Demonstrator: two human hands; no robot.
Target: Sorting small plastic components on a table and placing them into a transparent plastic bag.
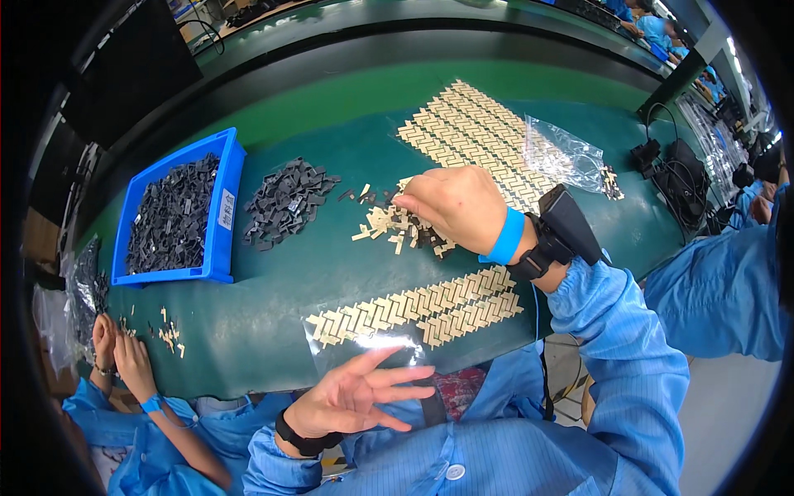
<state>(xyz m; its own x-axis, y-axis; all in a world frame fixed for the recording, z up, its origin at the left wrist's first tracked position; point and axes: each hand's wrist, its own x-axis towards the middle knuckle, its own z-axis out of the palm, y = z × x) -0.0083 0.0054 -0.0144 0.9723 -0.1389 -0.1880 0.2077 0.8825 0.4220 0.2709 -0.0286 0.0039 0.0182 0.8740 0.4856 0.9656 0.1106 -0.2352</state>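
Observation:
My right hand (459,202) reaches over a loose pile of small cream and dark pieces (387,221). Its thumb and fingertips are pinched together at the pile, and whatever they may hold is too small to make out. Nearer to me lies a clear sheet with slanted rows of cream pieces (380,312); its right part has a second, shorter row. My left hand (351,398) is just below this sheet, at the table's near edge, palm turned up, fingers spread and empty.
A blue bin (217,252) full of dark pieces stands on the left, beside a heap of dark pieces (285,202). Behind my right hand lie a large patterned cream sheet (463,124) and a clear bag (583,165). A co-worker's hands (128,360) are at far left; black cables (674,165) lie right.

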